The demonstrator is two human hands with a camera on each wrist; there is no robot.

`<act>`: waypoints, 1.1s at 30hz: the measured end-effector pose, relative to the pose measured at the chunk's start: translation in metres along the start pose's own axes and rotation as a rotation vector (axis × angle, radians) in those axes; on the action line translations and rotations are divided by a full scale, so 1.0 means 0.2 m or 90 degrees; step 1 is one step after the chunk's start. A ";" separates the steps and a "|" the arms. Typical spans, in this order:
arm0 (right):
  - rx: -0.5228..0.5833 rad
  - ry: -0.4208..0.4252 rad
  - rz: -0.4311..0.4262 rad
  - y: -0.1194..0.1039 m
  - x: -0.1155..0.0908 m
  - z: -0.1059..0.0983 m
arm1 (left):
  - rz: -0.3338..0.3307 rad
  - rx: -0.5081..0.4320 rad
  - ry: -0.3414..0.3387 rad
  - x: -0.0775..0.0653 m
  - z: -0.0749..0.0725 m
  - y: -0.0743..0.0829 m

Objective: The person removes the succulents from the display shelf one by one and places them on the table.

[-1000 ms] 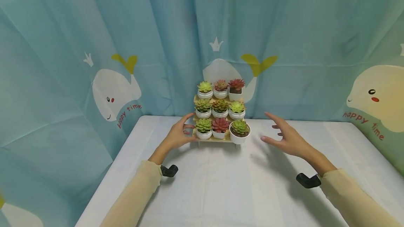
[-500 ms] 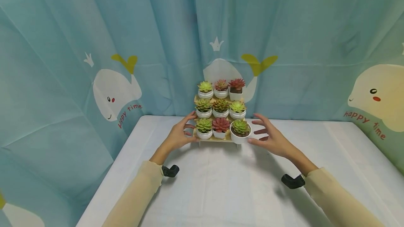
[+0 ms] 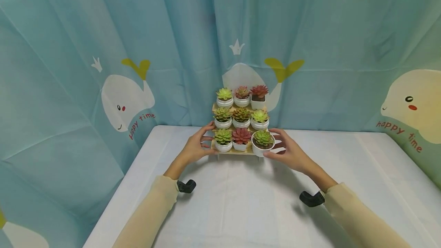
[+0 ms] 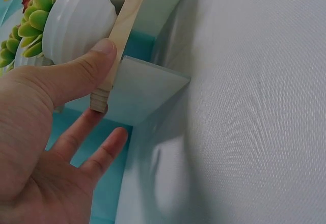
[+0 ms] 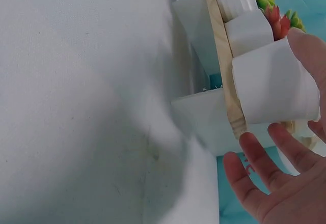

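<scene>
A three-tiered plant stand (image 3: 237, 153) with wooden shelves and white legs bears rows of small potted succulents, green and red. In the head view my left hand (image 3: 194, 147) is at the stand's lower left end. The left wrist view shows its thumb on the wooden shelf (image 4: 127, 25) and a fingertip at the shelf's end, beside a ribbed white pot (image 4: 79, 25). My right hand (image 3: 291, 153) reaches round the larger potted succulent (image 3: 258, 150) at the lower right. In the right wrist view the thumb overlaps that white pot (image 5: 270, 86), with the fingers on its other side.
The stand is on a white-covered table (image 3: 224, 202), close to a blue curtain (image 3: 179, 41) printed with whales. Dark wrist cameras (image 3: 311, 199) are worn on both forearms.
My right hand has moved left from over the table to the larger potted succulent, and its fingers are now round the pot. My left hand has stayed at the stand's left end.
</scene>
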State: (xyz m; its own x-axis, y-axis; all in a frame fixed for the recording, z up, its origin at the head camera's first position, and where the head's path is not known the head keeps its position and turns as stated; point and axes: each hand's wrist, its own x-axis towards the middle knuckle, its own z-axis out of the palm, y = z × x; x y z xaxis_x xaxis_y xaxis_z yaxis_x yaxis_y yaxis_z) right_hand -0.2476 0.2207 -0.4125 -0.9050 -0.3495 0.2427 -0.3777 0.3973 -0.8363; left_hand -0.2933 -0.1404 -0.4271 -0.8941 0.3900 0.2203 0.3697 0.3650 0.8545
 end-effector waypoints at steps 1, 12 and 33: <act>-0.001 0.001 0.001 0.00 0.00 0.00 | 0.002 0.000 -0.002 0.00 0.00 0.00; -0.021 0.015 0.004 0.00 0.01 0.02 | 0.015 -0.008 -0.004 0.00 -0.01 -0.01; -0.046 0.037 0.014 0.00 -0.03 -0.05 | 0.007 -0.016 -0.005 0.00 0.00 -0.02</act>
State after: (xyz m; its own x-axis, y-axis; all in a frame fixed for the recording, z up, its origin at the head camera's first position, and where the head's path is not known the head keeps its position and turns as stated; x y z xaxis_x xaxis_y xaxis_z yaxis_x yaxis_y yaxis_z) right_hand -0.2441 0.2302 -0.4087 -0.9221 -0.2913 0.2547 -0.3691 0.4648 -0.8048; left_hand -0.2950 -0.1424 -0.4298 -0.8883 0.3999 0.2259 0.3726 0.3397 0.8636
